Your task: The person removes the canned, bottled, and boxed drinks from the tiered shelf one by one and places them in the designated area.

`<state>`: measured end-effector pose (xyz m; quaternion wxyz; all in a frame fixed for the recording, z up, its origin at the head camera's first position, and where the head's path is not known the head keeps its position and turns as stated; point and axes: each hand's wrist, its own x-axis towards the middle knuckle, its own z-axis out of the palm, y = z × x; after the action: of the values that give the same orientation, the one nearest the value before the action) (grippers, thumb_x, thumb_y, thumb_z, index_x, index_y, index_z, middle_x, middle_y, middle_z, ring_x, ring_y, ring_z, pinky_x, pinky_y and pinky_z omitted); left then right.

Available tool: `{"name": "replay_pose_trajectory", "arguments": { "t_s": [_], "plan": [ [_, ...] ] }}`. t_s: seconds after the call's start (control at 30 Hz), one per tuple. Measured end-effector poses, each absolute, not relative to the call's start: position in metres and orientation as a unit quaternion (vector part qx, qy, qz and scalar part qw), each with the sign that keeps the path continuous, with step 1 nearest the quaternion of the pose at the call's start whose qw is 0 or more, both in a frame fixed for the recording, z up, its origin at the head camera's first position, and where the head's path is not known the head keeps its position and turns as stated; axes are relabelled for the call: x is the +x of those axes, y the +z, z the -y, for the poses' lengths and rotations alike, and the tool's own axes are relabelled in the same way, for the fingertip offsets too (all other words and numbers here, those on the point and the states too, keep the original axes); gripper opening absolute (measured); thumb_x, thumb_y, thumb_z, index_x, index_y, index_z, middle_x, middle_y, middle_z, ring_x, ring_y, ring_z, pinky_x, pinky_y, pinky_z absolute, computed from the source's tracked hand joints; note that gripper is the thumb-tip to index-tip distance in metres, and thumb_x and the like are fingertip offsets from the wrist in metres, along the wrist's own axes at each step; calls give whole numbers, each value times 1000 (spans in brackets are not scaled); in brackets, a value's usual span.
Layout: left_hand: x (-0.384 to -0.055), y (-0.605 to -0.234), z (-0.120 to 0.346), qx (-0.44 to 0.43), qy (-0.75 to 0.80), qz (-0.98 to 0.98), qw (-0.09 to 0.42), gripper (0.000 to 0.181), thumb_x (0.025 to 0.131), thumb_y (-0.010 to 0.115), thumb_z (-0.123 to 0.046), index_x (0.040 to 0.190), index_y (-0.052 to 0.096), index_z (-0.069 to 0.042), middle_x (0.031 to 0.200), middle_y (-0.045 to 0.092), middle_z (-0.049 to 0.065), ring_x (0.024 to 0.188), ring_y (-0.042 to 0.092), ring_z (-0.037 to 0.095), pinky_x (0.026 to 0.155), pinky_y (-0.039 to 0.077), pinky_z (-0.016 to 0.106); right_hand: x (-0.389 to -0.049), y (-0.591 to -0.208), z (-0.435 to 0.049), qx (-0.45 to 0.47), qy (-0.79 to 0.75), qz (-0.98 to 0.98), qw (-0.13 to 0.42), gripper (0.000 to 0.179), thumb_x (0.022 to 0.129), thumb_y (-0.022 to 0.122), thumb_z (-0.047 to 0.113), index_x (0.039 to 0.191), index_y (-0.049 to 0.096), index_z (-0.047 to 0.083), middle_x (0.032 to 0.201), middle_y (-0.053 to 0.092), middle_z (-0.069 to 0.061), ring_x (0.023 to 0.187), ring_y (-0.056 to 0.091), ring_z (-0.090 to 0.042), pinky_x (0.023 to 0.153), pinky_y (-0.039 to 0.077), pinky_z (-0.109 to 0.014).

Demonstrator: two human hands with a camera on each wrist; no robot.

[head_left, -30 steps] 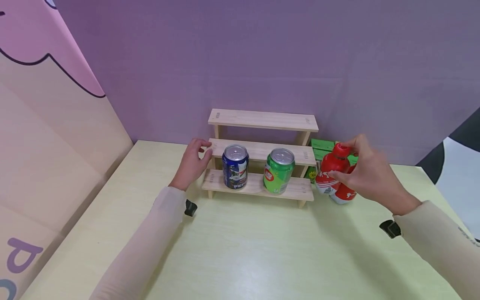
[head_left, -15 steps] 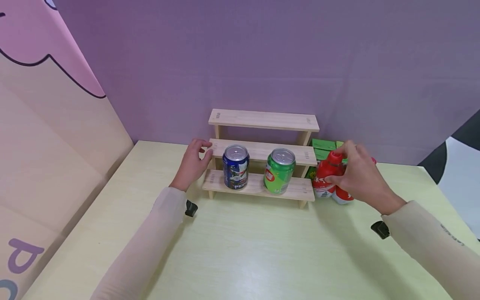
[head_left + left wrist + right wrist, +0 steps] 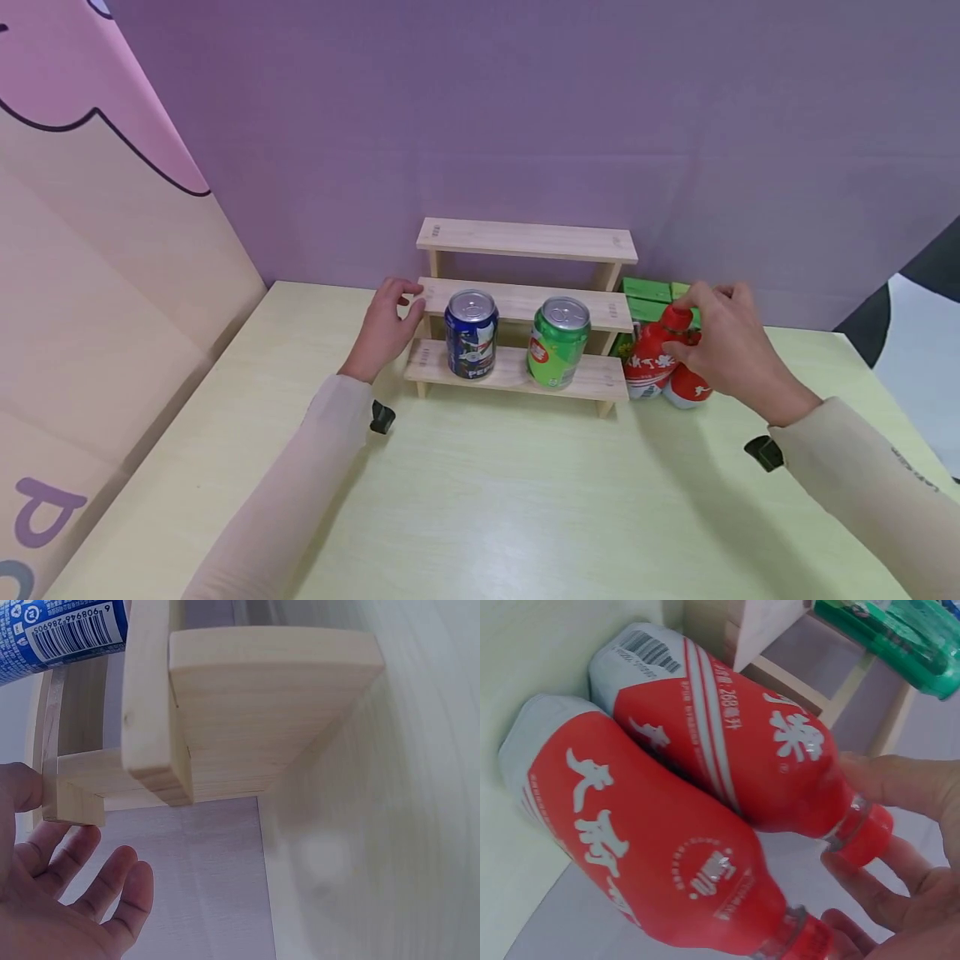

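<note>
My left hand [image 3: 384, 329] holds the left end of the middle tier of a three-tier wooden shelf stand [image 3: 525, 240]; in the left wrist view its thumb and curved fingers meet that end. On the stand's lowest tier are a blue drink can [image 3: 471, 337] and a green drink can [image 3: 558, 346], both upright. To the right of the stand, my right hand [image 3: 738, 354] pinches the neck of a red drink bottle [image 3: 649, 358] between thumb and fingers. A second red bottle [image 3: 652, 832] is close against it, partly hidden by the hand in the head view.
Green slatted items [image 3: 647, 289] are behind the bottles, mostly covered. A purple wall panel [image 3: 525, 108] rises behind the pale table [image 3: 480, 500]. On the left stands a light printed panel [image 3: 90, 275].
The held red bottle has come down slightly and to the left, close to the stand's right end. My right hand moved with it. Left hand, stand and cans look unmoved.
</note>
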<state>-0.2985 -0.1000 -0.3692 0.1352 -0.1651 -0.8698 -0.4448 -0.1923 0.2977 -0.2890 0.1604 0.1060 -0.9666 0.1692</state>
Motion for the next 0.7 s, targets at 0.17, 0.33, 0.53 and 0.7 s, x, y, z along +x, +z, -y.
{"name": "replay_pose_trajectory", "arguments": {
  "t_s": [0.17,0.33,0.53,0.7],
  "plan": [
    [-299,-371,100,-162,-442,872,133,27,97,54,-14,119,56,2,121,47,12,103,49,29,81,46,38,-188,-286,-287,149,186,944,228,54,68,83,5,111,52,-2,102,59,-21,113,30,-41,79,34,-53],
    [-299,-371,99,-159,-439,874,131,28,97,54,-15,119,56,1,122,47,12,104,48,28,82,46,38,-184,-287,-269,204,220,913,275,54,69,82,2,113,52,-3,112,57,-18,113,34,-36,78,36,-47],
    [-299,-370,99,-154,-442,874,130,28,97,54,-16,119,56,0,122,47,11,105,48,30,83,47,38,-188,-302,-244,243,275,893,261,56,73,80,7,120,50,1,123,52,-13,119,40,-28,89,40,-49],
    [-300,-371,100,-159,-444,872,135,27,97,54,-14,119,56,1,121,47,12,104,49,30,82,46,38,-195,-321,-222,255,334,882,213,59,76,80,14,125,49,8,130,47,-6,120,42,-22,89,45,-49]
  ]
}}
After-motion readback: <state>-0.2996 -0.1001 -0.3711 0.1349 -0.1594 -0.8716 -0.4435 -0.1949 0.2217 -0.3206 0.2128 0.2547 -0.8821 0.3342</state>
